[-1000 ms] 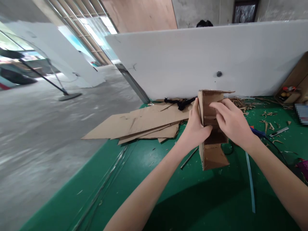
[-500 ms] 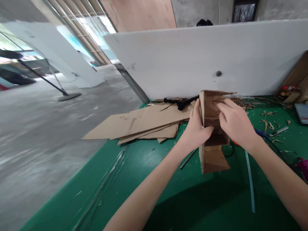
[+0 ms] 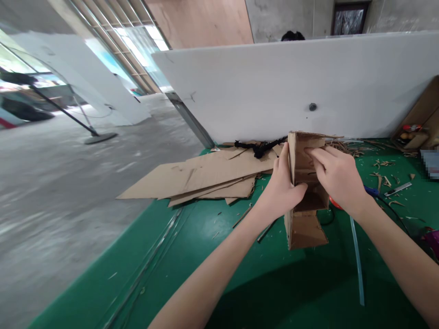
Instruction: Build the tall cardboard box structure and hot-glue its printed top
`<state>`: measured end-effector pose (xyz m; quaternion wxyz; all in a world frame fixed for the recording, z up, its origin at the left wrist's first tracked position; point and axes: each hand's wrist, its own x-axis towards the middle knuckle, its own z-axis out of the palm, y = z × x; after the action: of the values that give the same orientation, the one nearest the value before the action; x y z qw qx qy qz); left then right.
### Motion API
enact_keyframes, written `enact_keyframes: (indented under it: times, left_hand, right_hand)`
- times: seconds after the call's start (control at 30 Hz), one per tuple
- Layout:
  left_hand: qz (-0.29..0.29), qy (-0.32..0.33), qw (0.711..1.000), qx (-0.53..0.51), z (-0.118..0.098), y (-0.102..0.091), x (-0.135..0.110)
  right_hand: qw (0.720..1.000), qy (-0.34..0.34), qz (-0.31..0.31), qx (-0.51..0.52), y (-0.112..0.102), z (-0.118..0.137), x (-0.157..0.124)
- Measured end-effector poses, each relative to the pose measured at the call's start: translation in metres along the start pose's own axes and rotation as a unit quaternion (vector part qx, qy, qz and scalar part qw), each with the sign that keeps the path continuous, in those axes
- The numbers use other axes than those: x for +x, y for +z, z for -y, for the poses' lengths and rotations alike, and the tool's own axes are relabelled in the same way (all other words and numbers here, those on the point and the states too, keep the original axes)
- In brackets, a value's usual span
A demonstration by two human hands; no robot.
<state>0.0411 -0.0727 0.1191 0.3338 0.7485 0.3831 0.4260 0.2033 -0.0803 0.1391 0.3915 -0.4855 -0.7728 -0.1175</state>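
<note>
A tall open-fronted cardboard box with inner shelves [image 3: 303, 228] stands on the green table [image 3: 206, 274]. My left hand [image 3: 283, 189] grips its left wall, thumb inside the front. My right hand [image 3: 338, 176] reaches into the upper compartment, fingers pressed flat against a cardboard piece inside. Whether the right hand holds anything is hidden.
Flat cardboard sheets [image 3: 199, 176] lie to the left. A black cord [image 3: 259, 147] lies by the white partition [image 3: 308, 82]. Cardboard scraps [image 3: 380, 164], a clear strip [image 3: 356, 260], a small knife [image 3: 398, 188] and an open carton [image 3: 418, 125] sit on the right. The table edge drops to the floor on the left.
The right hand's fingers slid higher into the upper compartment of the box. The box and left hand shifted slightly right and down.
</note>
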Motion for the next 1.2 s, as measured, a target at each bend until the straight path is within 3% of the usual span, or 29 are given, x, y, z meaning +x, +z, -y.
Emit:
enact_keyframes:
  times: [0.2, 0.43, 0.67, 0.9, 1.2]
  left_hand:
    - [0.002, -0.043, 0.999, 0.031, -0.015, -0.001, -0.003]
    - [0.001, -0.049, 0.997, 0.061, -0.019, 0.001, -0.006]
    - [0.005, -0.044, 0.997, 0.070, -0.019, 0.002, -0.008]
    - [0.015, -0.031, 0.996, 0.083, -0.025, 0.007, -0.015]
    - [0.033, -0.037, 0.995, 0.090, -0.029, 0.007, -0.019]
  right_hand:
    - [0.999, -0.007, -0.014, 0.033, -0.001, -0.002, 0.002]
    - [0.996, 0.023, 0.031, -0.075, -0.003, 0.003, 0.001]
    - [0.996, 0.008, 0.034, -0.087, -0.007, 0.005, 0.002]
    - [0.985, 0.052, 0.104, -0.125, -0.022, 0.023, 0.002]
    - [0.989, 0.071, 0.059, -0.116, -0.023, 0.018, 0.003]
